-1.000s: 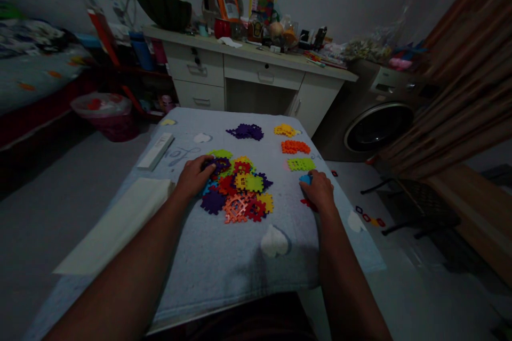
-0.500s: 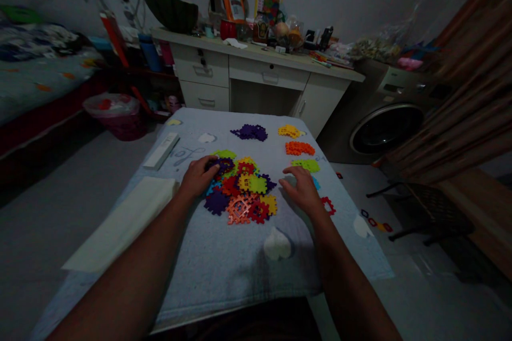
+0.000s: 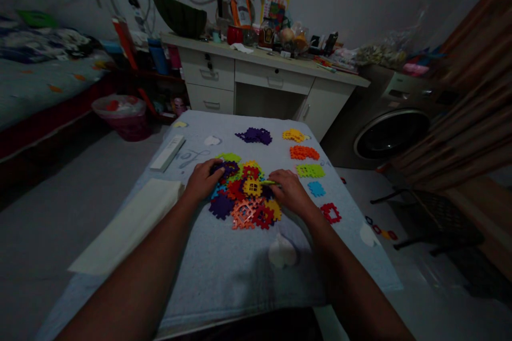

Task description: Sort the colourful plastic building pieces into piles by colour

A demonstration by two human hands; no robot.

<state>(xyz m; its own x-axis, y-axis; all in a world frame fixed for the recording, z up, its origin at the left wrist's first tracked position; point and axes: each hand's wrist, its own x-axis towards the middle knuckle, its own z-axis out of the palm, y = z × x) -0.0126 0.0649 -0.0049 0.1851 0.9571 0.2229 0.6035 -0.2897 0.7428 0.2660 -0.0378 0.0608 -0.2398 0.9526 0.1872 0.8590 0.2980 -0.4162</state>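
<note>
Left hand (image 3: 205, 180) and right hand (image 3: 288, 192) on mixed tile pile (image 3: 245, 198), sorted tiles (image 3: 310, 170) beside, cloth-covered table (image 3: 224, 266)

Multicoloured tiles (image 3: 246, 197), light-blue cloth (image 3: 224, 261)

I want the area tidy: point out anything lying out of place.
Three small coloured pieces lie on the floor right of the table, away from the mixed pile that the left hand and right hand touch.

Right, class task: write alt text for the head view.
Both hands rest on a mixed pile of colourful plastic tiles on a grey cloth-covered table: left hand, right hand. Sorted single-colour groups lie beyond and right.
</note>
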